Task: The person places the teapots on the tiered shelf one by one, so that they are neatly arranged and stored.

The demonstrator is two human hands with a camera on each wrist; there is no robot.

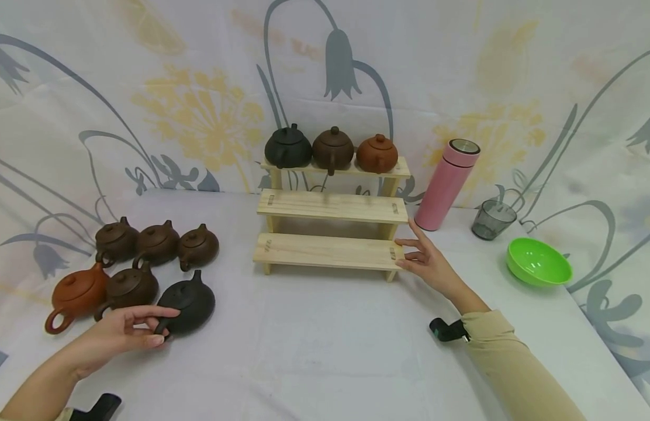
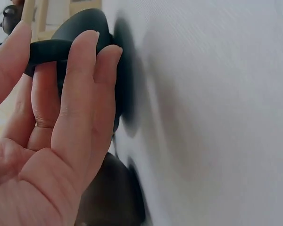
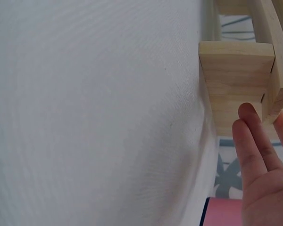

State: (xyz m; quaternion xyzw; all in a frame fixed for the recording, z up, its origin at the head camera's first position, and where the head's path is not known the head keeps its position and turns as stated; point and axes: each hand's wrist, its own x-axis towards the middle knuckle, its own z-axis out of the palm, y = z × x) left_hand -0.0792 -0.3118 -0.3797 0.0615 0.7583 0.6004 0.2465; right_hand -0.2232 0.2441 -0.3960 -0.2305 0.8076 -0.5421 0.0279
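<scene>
The relation that matters most is that the black teapot (image 1: 192, 305) lies on the left side of the bench (image 1: 314, 339), so the left hand (image 1: 124, 336) is far the nearer, its grip closed with thumb and fingers about the looped handle (image 2: 49, 50); whether the base touches the surface I cannot tell. The long axis runs from the handle, on the person's side, to the spout (image 1: 197, 278), which points away and slightly right, leaving the body beyond the grip. On its left a brown teapot (image 1: 132, 286) sits just beside, so that way looks cramped, while rightward open bench spans to the wooden stand (image 1: 330, 206), well apart and farther back. Its lower board (image 1: 327, 251) turns a long front edge toward the person, and at the right end the right hand (image 1: 429, 262) rests its fingertips, fingers spread and fairly straight, no teapot in that grip
</scene>
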